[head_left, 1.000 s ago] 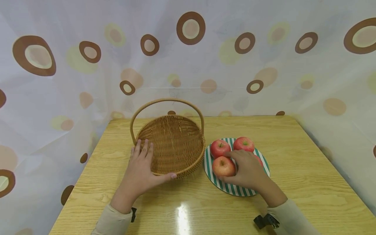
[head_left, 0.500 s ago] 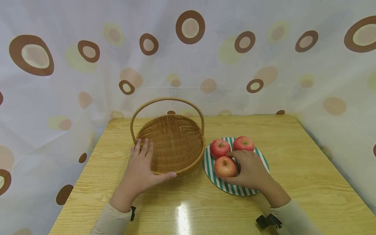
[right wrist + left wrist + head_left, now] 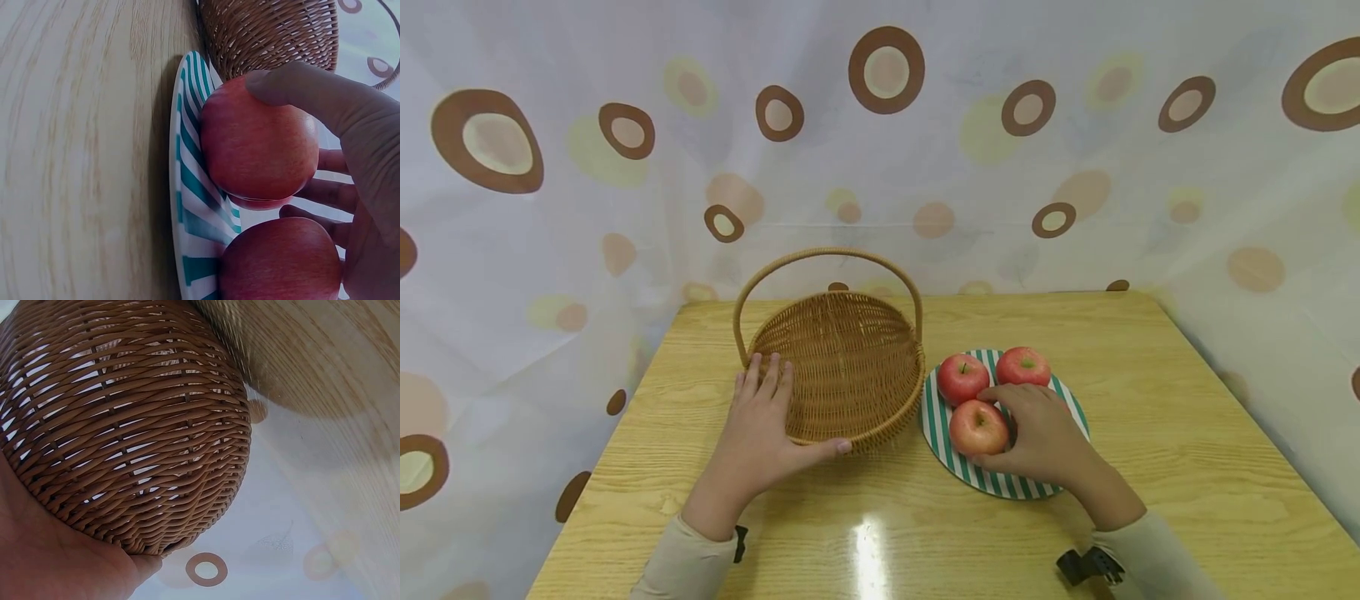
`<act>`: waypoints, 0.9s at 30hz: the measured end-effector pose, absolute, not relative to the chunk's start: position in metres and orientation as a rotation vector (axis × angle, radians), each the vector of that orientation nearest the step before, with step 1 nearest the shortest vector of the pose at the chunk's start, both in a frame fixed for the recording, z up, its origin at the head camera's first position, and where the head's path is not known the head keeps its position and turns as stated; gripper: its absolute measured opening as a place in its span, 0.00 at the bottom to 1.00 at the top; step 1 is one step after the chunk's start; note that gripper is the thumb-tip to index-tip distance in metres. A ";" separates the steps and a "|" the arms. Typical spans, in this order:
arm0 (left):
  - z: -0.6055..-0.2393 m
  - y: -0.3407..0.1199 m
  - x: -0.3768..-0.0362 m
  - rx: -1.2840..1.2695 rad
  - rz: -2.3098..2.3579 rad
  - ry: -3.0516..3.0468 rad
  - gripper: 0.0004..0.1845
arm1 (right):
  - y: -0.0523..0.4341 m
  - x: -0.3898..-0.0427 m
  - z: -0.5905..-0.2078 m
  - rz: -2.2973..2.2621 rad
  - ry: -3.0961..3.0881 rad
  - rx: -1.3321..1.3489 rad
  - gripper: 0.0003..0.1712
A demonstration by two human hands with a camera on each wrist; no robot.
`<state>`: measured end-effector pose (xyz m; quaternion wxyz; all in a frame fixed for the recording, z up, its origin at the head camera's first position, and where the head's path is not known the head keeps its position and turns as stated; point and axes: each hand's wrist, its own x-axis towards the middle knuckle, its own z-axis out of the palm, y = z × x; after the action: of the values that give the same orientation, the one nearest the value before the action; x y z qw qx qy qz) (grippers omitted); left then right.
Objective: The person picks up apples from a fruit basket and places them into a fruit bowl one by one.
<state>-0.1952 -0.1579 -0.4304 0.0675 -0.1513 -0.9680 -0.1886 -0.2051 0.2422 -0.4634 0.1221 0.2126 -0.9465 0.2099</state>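
Item: wicker basket, looped handle upright, at about 11 o'clock on the wooden table. Nothing shows inside it. The left hand steadies it — straight fingers laid against the near left rim, thumb stretched along the front wall. In the left wrist view the woven wall presses against the palm.

Item: green-and-white striped plate, just beside the basket at its 3 o'clock, bearing red apples. Two sit toward the far side; another is largely hidden under the hand.

Item: the near apple, at the plate's 8 o'clock. The right hand curls round it, thumb at its front and fingers behind; the right wrist view shows the thumb over the apple's top while it appears to rest on the plate.

Step in hand, by judgement: the grasp on the near apple is closing, not yet lifted. The next move would call for a clean lift clear of its neighbours, then a carry toward 9 o'clock over the basket's rim — under the handle.
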 end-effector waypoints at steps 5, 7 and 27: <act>-0.430 -0.158 -0.195 -0.457 -0.573 -2.919 0.75 | 0.244 -0.206 -0.465 0.604 -2.774 0.620 0.42; -0.430 -0.158 -0.195 -0.457 -0.574 -2.918 0.75 | 0.244 -0.207 -0.465 0.600 -2.771 0.626 0.43; -0.428 -0.157 -0.194 -0.455 -0.573 -2.917 0.75 | 0.242 -0.204 -0.461 0.609 -2.756 0.635 0.46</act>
<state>-0.1944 -0.1570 -0.4285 0.0670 -0.1509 -0.9678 -0.1901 -0.2042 0.2421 -0.4612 0.1240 0.2177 -0.9453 0.2090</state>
